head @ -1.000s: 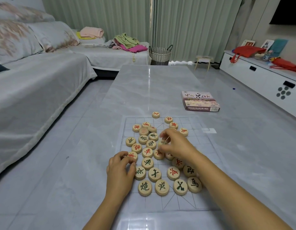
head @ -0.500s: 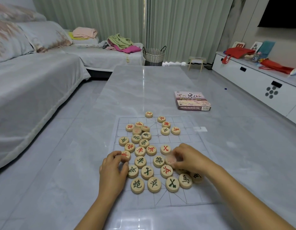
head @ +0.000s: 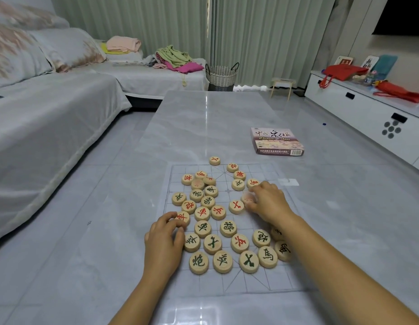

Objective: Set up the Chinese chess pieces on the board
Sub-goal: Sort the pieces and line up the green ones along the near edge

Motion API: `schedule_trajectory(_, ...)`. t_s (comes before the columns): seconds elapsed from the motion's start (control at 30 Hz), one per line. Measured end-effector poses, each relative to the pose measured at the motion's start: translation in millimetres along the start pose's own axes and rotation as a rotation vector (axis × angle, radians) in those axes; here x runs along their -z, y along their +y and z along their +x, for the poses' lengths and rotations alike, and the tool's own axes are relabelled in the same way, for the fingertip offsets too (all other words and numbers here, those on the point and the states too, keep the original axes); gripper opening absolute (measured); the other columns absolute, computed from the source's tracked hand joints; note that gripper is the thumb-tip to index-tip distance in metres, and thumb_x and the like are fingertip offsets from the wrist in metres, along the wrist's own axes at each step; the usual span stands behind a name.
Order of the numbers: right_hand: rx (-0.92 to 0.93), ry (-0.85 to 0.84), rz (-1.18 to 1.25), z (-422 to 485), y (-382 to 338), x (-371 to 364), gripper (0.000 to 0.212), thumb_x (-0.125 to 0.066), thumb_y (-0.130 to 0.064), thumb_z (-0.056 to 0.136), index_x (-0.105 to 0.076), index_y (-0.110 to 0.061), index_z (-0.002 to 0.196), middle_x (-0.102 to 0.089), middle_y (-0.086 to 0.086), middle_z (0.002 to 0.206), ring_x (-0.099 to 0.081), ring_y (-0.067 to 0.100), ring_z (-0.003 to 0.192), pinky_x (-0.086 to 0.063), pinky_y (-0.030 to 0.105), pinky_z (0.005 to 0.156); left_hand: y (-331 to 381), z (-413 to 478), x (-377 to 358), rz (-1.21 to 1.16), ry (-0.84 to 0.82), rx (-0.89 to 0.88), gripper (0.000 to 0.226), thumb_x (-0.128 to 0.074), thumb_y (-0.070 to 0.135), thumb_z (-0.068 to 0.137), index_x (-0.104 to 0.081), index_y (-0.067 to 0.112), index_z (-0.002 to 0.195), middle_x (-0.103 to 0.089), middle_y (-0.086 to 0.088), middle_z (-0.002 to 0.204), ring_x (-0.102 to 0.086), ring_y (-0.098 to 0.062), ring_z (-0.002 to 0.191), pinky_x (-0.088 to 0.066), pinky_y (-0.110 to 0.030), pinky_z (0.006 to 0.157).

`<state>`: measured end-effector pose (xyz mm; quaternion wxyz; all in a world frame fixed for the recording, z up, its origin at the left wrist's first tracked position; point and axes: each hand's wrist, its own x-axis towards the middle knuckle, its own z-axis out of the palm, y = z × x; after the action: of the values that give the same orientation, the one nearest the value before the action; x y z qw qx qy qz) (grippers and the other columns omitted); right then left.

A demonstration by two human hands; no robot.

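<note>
Fingers of left hand point(head: 165, 242): curled over a red-lettered piece point(head: 183, 216) at the heap's left edge. Fingers of right hand point(head: 269, 204): pinching a blurred piece point(head: 247, 198), just beside a red-marked neighbour.

Board point(head: 262, 277): clear gridded sheet, flat on grey table point(head: 203, 118); nearest rows and right-hand columns bare.

Pieces point(head: 228, 228): pale wooden discs, red or green characters, face up, jumbled across the board's middle, many touching; one stray piece point(head: 214, 160) sits at the far border.

Box point(head: 277, 141): lying flat, well apart, far right on the table.

Change from half a second ago: right hand with its piece lies farther up the board; left hand as before.
</note>
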<state>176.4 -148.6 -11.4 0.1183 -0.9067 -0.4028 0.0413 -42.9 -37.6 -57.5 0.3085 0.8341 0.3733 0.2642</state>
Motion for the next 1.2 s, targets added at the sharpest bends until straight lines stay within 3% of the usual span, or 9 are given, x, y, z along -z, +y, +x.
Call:
schedule_trajectory(0.1, 0.061, -0.021, 0.076, -32.0, -11.2, 7.4, 0.042, -0.06, -0.045, 0.081, -0.052, -0.019, 0.114, -0.054, 0.001, 0.116, -0.049, 0.02, 0.106, -0.04, 0.033, 0.091, -0.2, 0.2, -0.9, -0.001, 0.021, -0.013, 0.022, -0.045, 0.02, 0.088, -0.066, 0.017, 0.095, -0.053, 0.002, 0.127, -0.045, -0.016, 0.117, -0.023, -0.028, 0.092)
schedule_trajectory(0.2, 0.175, -0.203, -0.112, -62.2, -24.1, 6.2, 0.045, -0.06, -0.056, 0.075, -0.055, -0.021, 0.102, -0.056, -0.001, 0.103, -0.048, 0.018, 0.096, -0.037, 0.032, 0.082, -0.4, 1.2, -1.8, -0.009, 0.029, -0.004, 0.014, -0.054, 0.014, 0.086, -0.064, 0.019, 0.094, -0.054, 0.004, 0.121, -0.047, -0.017, 0.115, -0.029, -0.033, 0.095)
schedule_trajectory(0.33, 0.183, -0.194, -0.101, -63.0, -32.4, 4.8, 0.034, -0.062, -0.043, 0.076, -0.056, -0.017, 0.097, -0.055, 0.0, 0.096, -0.048, 0.019, 0.089, -0.035, 0.031, 0.074, 3.4, 10.3, 3.6, -0.048, -0.012, 0.115, 0.027, -0.064, 0.019, 0.08, -0.055, 0.021, 0.105, -0.055, 0.001, 0.11, -0.053, -0.023, 0.108, -0.042, -0.042, 0.094)
schedule_trajectory(0.5, -0.034, 0.047, 0.041, -26.2, -3.9, 22.2, 0.024, -0.055, -0.031, 0.085, -0.056, -0.016, 0.104, -0.054, 0.002, 0.105, -0.054, 0.022, 0.094, -0.038, 0.029, 0.071, 4.3, 37.4, 7.2, 0.066, -0.168, 0.163, 0.045, -0.066, 0.03, 0.08, -0.053, 0.016, 0.121, -0.054, -0.007, 0.118, -0.055, -0.025, 0.102, -0.048, -0.043, 0.091)
schedule_trajectory(0.67, -0.215, -0.054, 0.316, 13.3, 44.7, 6.3, 0.025, -0.072, -0.03, 0.076, -0.054, -0.014, 0.086, -0.056, 0.006, 0.1, -0.057, 0.024, 0.089, -0.041, 0.031, 0.067, 17.1, 42.8, 6.3, 0.023, -0.099, 0.109, 0.037, -0.068, 0.03, 0.079, -0.059, 0.017, 0.113, -0.055, -0.004, 0.111, -0.056, -0.017, 0.087, -0.049, -0.034, 0.083)
schedule_trajectory(0.83, -0.253, -0.053, 0.534, 17.2, 53.7, -4.2, 0.032, -0.077, -0.026, 0.072, -0.057, -0.012, 0.091, -0.06, 0.01, 0.101, -0.06, 0.024, 0.086, -0.049, 0.035, 0.073, 62.4, 76.2, -25.5, -0.002, -0.084, -0.11, 0.034, -0.066, 0.029, 0.08, -0.06, 0.019, 0.111, -0.057, 0.0, 0.112, -0.053, -0.019, 0.099, -0.046, -0.038, 0.09)
schedule_trajectory(0.97, -0.258, -0.026, 0.598, 17.1, 60.1, -13.9, 0.031, -0.078, -0.03, 0.07, -0.056, -0.017, 0.087, -0.058, 0.01, 0.102, -0.06, 0.023, 0.085, -0.052, 0.041, 0.078, 80.2, 98.2, -63.7, 0.227, -0.162, -0.168, 0.029, -0.058, 0.028, 0.084, -0.06, 0.014, 0.109, -0.057, -0.006, 0.114, -0.047, -0.023, 0.106, -0.041, -0.037, 0.092)
schedule_trajectory(1.07, -0.225, -0.039, 0.595, 20.3, 63.2, -13.2, 0.03, -0.077, -0.028, 0.071, -0.056, -0.017, 0.087, -0.055, 0.008, 0.102, -0.057, 0.018, 0.081, -0.047, 0.028, 0.067, 71.3, 102.6, -75.3, 0.27, -0.216, -0.192, 0.033, -0.055, 0.033, 0.086, -0.058, 0.016, 0.114, -0.055, -0.004, 0.12, -0.041, -0.023, 0.114, -0.035, -0.035, 0.096)
schedule_trajectory(1.2, -0.2, -0.061, 0.564, 25.4, 66.8, -14.9, 0.029, -0.076, -0.029, 0.072, -0.054, -0.018, 0.089, -0.054, 0.005, 0.102, -0.056, 0.016, 0.081, -0.043, 0.024, 0.062, 51.6, 125.1, -58.7, 0.17, -0.062, -0.113, 0.03, -0.052, 0.026, 0.089, -0.056, 0.017, 0.117, -0.056, -0.005, 0.119, -0.042, -0.024, 0.113, -0.038, -0.036, 0.093)
